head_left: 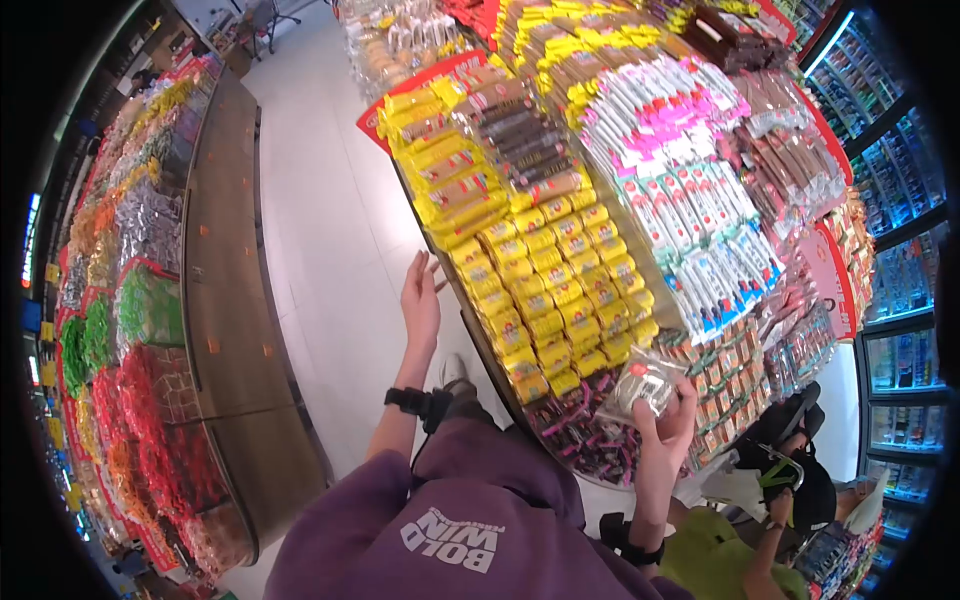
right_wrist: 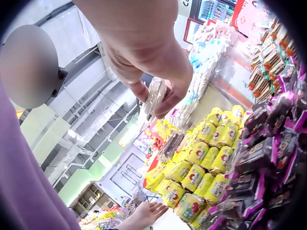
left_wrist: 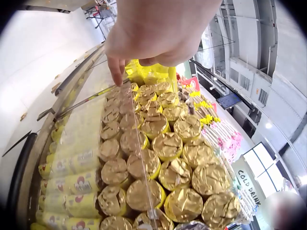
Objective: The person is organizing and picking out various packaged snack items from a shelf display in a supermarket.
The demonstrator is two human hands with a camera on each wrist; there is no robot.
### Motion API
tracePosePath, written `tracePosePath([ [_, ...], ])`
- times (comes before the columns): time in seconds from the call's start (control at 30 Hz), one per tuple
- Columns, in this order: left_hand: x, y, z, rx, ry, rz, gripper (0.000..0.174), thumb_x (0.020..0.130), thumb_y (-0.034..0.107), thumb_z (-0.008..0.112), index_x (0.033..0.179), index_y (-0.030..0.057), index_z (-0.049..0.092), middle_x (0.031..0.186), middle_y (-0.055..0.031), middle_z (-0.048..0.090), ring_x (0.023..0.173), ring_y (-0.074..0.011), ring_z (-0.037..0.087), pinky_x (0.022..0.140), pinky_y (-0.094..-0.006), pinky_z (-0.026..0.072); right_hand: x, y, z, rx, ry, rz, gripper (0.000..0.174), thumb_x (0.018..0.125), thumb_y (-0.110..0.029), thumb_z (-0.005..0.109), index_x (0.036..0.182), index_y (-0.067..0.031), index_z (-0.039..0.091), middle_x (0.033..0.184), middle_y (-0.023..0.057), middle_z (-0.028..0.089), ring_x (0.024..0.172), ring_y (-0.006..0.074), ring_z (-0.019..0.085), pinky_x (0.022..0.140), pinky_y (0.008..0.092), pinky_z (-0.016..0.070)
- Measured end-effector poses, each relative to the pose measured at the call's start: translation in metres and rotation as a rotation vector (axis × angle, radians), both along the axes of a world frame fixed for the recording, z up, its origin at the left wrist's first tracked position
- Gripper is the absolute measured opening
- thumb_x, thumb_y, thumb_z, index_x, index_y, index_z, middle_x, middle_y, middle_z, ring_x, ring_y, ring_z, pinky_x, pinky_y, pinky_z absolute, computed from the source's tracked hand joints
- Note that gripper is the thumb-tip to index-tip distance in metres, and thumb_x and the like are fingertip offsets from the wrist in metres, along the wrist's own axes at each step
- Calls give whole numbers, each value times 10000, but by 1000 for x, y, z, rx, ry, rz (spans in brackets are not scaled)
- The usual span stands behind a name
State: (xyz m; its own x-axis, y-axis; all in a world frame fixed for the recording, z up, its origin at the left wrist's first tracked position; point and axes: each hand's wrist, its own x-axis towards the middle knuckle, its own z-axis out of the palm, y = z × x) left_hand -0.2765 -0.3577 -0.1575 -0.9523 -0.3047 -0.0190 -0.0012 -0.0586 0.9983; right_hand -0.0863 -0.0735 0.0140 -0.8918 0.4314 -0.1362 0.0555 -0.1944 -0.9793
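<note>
The right hand pinches a small clear-wrapped packet over the dark packets with pink edges. In the right wrist view the right hand holds that packet between thumb and fingers. The left hand is empty beside the display's left edge, fingers loosely extended, near the yellow rolls. Seen from the left wrist, the left hand hangs above gold-ended rolls, its fingers pointing down by a clear divider; whether they touch it, I cannot tell.
Across a white aisle stands another long display of packets. White, pink and blue packets lie beyond the rolls. At the lower right is a person in green, and drink coolers line the right side.
</note>
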Motion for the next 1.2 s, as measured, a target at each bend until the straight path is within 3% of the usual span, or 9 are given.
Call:
tracePosePath([
  [0.1,-13,-24,8,-47,-12,17,437,1020,135,487,1428,-13,433,1444,-191,482,1273,-272,539,964,-376,525,-18,-31,1,44,20,45,463,871,59,668,1259,-41,437,1189,86,613,1089,151,584,925,295,476],
  [0.27,-46,-93,42,-128,132,-16,267,1007,117,522,1227,-19,586,1142,-117,671,959,-174,662,776,-292,547,-81,-124,-3,121,29,110,410,836,60,705,1150,-53,466,1120,68,636,1021,136,618,844,277,513],
  [0.4,-71,-142,93,-2,-3,-557,222,1016,123,525,1164,-17,613,1058,-98,681,907,-149,644,750,-274,514,-160,-217,-11,35,37,178,374,826,76,709,1079,-64,472,1145,50,614,1073,116,594,846,270,513],
  [0.5,-89,-162,126,130,-31,-758,233,1010,162,555,1119,-29,632,957,-76,703,808,-134,664,719,-268,523,-218,-275,4,-64,113,245,393,863,106,660,1149,-37,432,1171,96,616,1083,133,597,875,300,536],
  [0.7,-162,-202,154,301,-106,-804,214,1005,111,550,1124,-60,597,897,-105,692,694,-167,670,651,-292,544,-295,-322,1,-167,134,196,361,891,37,673,1151,-28,432,1146,115,640,1045,142,621,841,289,542],
  [0.83,-207,-221,158,162,17,-850,260,921,31,670,1154,-54,592,898,-70,688,719,-112,659,627,-237,533,-344,-346,1,-175,162,204,343,882,36,683,1132,-30,459,1141,95,645,1037,130,621,863,286,531],
  [0.93,-259,-242,154,-1,145,-855,314,866,-18,701,1173,4,634,1009,-59,695,911,-136,664,759,-263,533,-380,-355,-1,41,151,222,301,860,51,698,1095,-23,525,1139,85,652,1049,132,622,919,305,506],
  [1.03,-320,-261,160,-30,272,-933,363,795,-84,704,1141,24,684,1107,-84,682,1036,-176,647,862,-281,523,-426,-364,1,-27,298,328,337,794,94,723,1073,-23,573,1184,125,651,1123,172,613,982,313,471],
  [1.2,-403,-277,171,-29,209,-976,423,726,-155,671,1109,18,711,1171,-119,667,1103,-210,637,940,-323,517,-500,-383,2,-2,302,257,347,781,128,698,1076,-13,583,1190,145,646,1135,195,614,996,326,471],
])
